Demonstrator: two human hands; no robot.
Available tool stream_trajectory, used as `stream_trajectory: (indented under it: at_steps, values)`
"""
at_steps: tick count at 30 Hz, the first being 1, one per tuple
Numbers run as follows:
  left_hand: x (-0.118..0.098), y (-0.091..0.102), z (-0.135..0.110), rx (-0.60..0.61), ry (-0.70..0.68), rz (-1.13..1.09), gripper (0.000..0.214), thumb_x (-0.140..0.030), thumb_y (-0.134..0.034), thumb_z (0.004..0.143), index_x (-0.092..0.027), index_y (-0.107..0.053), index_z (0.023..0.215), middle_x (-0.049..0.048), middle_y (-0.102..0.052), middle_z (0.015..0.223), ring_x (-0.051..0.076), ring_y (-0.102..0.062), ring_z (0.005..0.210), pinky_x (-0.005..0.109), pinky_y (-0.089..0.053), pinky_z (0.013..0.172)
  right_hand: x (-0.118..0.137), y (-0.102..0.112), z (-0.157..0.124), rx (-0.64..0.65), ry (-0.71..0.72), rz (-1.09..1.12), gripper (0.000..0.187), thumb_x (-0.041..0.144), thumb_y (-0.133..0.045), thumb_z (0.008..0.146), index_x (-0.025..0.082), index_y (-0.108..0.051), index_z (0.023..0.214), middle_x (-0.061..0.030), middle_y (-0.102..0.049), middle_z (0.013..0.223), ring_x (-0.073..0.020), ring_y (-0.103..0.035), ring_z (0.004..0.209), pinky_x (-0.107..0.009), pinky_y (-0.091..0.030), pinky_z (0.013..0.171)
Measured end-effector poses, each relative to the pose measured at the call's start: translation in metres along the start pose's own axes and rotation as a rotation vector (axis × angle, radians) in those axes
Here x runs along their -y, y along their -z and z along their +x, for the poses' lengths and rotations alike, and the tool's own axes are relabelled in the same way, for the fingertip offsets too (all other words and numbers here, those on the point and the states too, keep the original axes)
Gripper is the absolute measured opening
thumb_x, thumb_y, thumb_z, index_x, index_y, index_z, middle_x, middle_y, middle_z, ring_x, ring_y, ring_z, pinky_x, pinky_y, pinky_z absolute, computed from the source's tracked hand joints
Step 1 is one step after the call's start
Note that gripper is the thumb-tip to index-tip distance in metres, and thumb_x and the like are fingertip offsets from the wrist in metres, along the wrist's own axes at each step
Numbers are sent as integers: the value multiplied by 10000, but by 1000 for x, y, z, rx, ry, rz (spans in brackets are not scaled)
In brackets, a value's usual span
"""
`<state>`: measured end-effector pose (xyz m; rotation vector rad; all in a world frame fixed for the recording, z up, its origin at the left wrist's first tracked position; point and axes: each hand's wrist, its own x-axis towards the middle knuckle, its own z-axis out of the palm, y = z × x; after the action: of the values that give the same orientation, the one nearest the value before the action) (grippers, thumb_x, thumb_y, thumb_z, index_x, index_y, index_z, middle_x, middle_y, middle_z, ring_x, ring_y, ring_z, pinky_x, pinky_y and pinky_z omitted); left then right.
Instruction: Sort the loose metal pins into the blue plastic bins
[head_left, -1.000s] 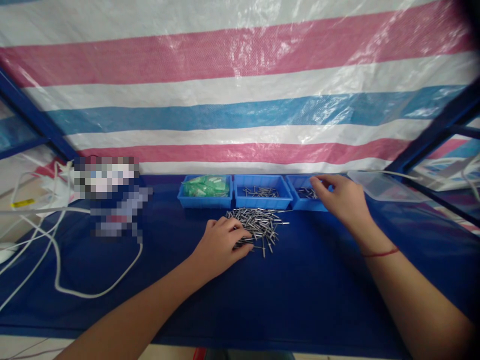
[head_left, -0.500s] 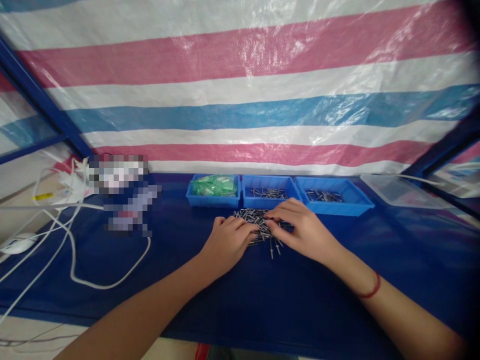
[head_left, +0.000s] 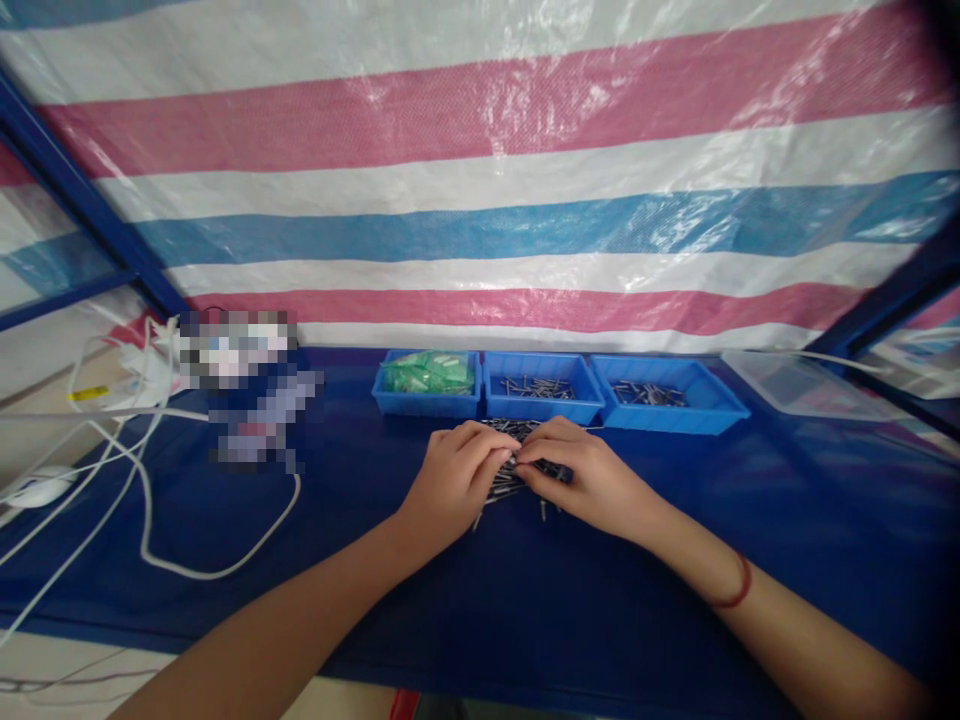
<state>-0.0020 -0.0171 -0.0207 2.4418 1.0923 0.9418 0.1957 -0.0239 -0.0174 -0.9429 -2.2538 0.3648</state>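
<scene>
The rivets (head_left: 504,486) lie in a pile on the table (head_left: 600,620), between the two hands and partly under them, in front of the bins by the rear edge. The left hand (head_left: 454,480) leans over the pile's left side, its thumb and forefinger pinching what looks like one rivet. The right hand (head_left: 592,475) comes in from the right, fingers curled and tips just beside the left ones; whether it grips anything, I cannot tell. A few rivets stick out past the hands toward the front edge.

Three bins stand in a row along the rear edge: the left bin (head_left: 427,404) with green bagging (head_left: 427,373) in it, the middle bin (head_left: 541,409) and the right bin (head_left: 675,417) with more rivets in each. The rivets overlap too much to count, in the pile or in the bins. One clear lid (head_left: 810,385) lies near the rear right corner. At the left end are one mouse (head_left: 41,487), several white cables (head_left: 187,572) and some items blurred out. One red bracelet (head_left: 742,585) circles the right wrist. One striped sheet (head_left: 480,130) hangs behind the rear edge.
</scene>
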Motion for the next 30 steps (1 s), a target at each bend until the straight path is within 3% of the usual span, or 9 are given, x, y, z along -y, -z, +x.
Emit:
stream_trajectory:
  at_steps: [6, 11, 17, 30]
  values:
    - [3, -1, 0, 26, 6, 66, 256, -244, -422, 963, -230, -595, 1151, 41, -657, 1036, 184, -587, 983, 345, -391, 856, 3, 2, 0, -141, -114, 158, 102, 243, -549, 873, 220, -647, 856, -50, -662, 820, -187, -599, 789, -352, -475, 732]
    - [0, -1, 0, 43, -42, 59, 208, -250, -445, 953, -212, -635, 1028, 54, -647, 1036, 195, -559, 991, 355, -400, 866, 6, 0, 0, -187, -161, 265, 108, 296, -574, 871, 220, -652, 873, -47, -654, 823, -178, -611, 771, -332, -488, 707]
    - [0, -1, 0, -1, -53, -10, 166, -271, -481, 930, -206, -629, 965, 76, -615, 1100, 213, -531, 1068, 378, -410, 933, 9, -3, 0, -242, -181, 245, 113, 314, -591, 858, 219, -646, 830, -44, -662, 809, -184, -612, 759, -330, -485, 681]
    - [0, -3, -2, -40, 28, -62, 118, -245, -433, 946, -189, -534, 966, 63, -623, 980, 197, -562, 956, 339, -428, 853, 8, -1, -2, -241, -163, 172, 103, 252, -552, 864, 220, -650, 866, -41, -645, 792, -181, -600, 736, -329, -474, 672]
